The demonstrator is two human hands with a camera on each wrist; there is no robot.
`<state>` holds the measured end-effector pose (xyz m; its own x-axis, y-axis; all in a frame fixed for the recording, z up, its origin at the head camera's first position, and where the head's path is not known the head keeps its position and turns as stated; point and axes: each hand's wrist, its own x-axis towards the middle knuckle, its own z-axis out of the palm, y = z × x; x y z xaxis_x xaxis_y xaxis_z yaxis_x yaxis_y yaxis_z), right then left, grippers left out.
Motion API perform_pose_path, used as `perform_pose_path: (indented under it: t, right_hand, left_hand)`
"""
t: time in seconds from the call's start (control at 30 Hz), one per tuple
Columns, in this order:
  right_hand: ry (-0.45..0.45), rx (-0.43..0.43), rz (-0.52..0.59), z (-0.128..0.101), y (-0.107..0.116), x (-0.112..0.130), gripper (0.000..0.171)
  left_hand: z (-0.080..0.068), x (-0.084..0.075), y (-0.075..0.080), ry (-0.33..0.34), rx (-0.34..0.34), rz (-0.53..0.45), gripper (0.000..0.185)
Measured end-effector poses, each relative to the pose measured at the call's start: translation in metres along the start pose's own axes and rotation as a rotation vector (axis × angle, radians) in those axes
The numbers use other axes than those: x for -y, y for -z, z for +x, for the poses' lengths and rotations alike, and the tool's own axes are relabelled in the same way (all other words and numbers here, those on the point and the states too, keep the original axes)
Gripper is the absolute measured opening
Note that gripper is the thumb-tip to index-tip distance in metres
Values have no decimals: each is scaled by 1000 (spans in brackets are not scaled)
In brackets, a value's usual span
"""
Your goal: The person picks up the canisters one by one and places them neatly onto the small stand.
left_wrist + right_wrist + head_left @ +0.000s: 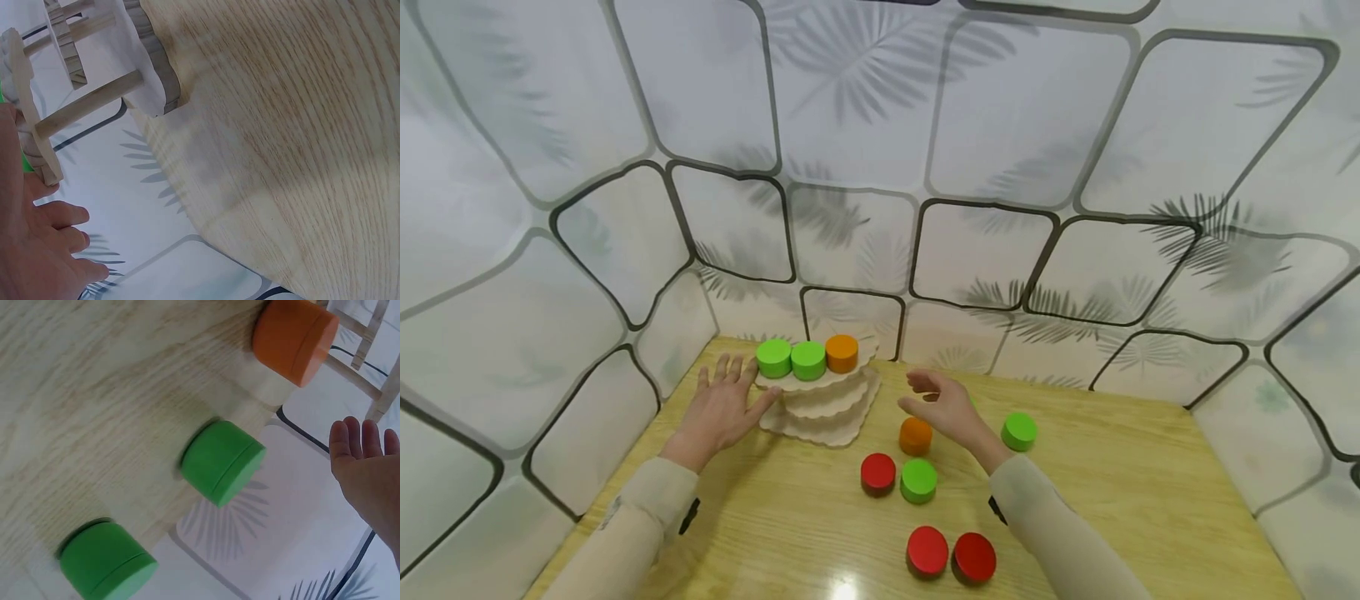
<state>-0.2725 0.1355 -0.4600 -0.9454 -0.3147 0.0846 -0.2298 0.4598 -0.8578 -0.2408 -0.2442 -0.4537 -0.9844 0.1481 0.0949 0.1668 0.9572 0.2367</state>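
Note:
A wooden tiered stand with scalloped edges [829,427] stands at the back left. On its top tier sit two green round containers [808,362] and an orange one [842,354] in a row. My left hand [721,412] is at the stand's left end, fingers spread, with index finger and thumb at the top tier's edge by the outer green container [774,358]. In the left wrist view, the left hand [44,231] overlaps the end of the tier [47,165]. My right hand [951,408] hovers right of the stand, fingers loosely bent, holding nothing.
Below the right hand stands an orange container [915,436], with a green one [918,481] and a red one [877,474] nearer. Two red containers [927,552] are at the front. Another green one [1018,432] lies right; one behind the right wrist is mostly hidden. Patterned walls [985,250] enclose the table.

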Motion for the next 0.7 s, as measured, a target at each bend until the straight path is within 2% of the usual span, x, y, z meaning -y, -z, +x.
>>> perform_pose_path:
  t: [0.7]
  right_hand:
    - [-41, 68, -36, -27, 2, -38, 57]
  left_hand:
    - [1, 1, -1, -2, -13, 5, 87]
